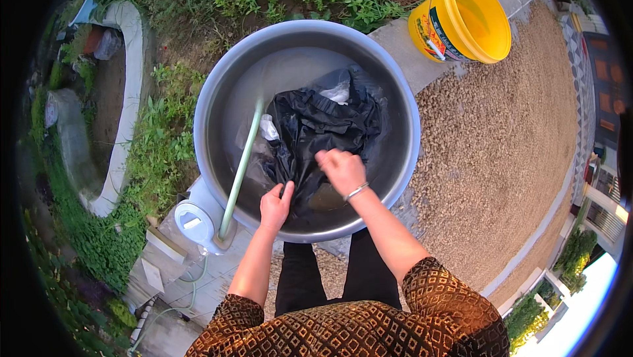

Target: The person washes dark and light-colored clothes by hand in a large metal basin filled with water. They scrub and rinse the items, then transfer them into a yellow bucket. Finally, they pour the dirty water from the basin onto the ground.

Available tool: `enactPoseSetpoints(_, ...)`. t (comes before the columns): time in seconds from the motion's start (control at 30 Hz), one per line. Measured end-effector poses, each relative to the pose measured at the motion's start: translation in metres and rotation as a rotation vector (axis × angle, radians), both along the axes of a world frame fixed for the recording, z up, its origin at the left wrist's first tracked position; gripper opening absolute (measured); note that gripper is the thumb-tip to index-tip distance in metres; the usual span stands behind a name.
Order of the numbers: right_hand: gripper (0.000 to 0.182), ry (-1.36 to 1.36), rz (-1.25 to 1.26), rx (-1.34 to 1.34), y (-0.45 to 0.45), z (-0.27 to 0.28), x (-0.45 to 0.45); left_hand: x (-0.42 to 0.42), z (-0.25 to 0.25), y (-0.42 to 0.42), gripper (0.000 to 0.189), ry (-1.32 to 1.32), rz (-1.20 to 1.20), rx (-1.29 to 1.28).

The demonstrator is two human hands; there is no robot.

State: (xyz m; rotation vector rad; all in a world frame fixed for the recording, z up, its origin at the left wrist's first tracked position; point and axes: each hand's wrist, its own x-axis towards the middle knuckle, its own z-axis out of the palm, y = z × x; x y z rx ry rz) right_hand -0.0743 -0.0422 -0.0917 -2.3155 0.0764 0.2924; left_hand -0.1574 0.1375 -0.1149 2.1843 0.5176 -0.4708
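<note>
A dark wet garment [321,124] with white parts lies in water inside a large round metal basin [395,179]. My left hand [275,207] pinches the garment's near edge between thumb and fingers, close to the basin's near rim. Just over the cloth, to the right, is my right hand [342,170], slightly blurred, its fingers curled; whether it holds any fabric cannot be told. A bracelet circles my right wrist. A pale green hose [242,169] reaches over the left rim, its end at the water.
A yellow plastic bucket [460,20] stands on the concrete ledge at the upper right. Beside the basin's lower left is a light blue plastic container [195,223] with a round lid. Green plants [163,124] grow to the left and behind; pebbled paving [484,159] spreads to the right.
</note>
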Motion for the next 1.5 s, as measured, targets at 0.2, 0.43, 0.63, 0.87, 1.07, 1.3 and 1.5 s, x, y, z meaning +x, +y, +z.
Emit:
enactPoseSetpoints(0.2,0.083,0.323,-0.410,-0.107,-0.054,-0.076,0.041,-0.016,-0.012,-0.009,0.024,-0.096,-0.451,0.067)
enactPoseSetpoints(0.43,0.032,0.256,-0.359,0.632,0.054,-0.042,0.040,0.015,-0.060,-0.022,0.058,0.223,0.324,-0.454)
enactPoseSetpoints(0.63,0.055,0.226,-0.288,0.652,0.103,-0.031,0.018,0.027,-0.050,-0.029,0.045,0.143,0.828,-1.066)
enactPoseSetpoints(0.87,0.065,0.171,0.066,-0.343,-0.022,-0.054,0.025,0.002,-0.039,0.015,0.039,-0.073,1.039,-0.909)
enactPoseSetpoints(1.07,0.070,0.556,-0.107,-0.277,-0.084,-0.136,-0.009,0.003,0.004,-0.014,0.011,-0.383,0.499,0.065)
enactPoseSetpoints(1.3,0.035,0.498,-0.679,0.545,-0.011,-0.110,-0.032,0.039,-0.030,-0.078,0.075,0.711,0.708,-0.738)
enactPoseSetpoints(1.5,0.037,0.193,-0.588,0.587,0.044,-0.038,-0.021,0.043,-0.091,-0.071,0.047,0.283,1.020,-1.051)
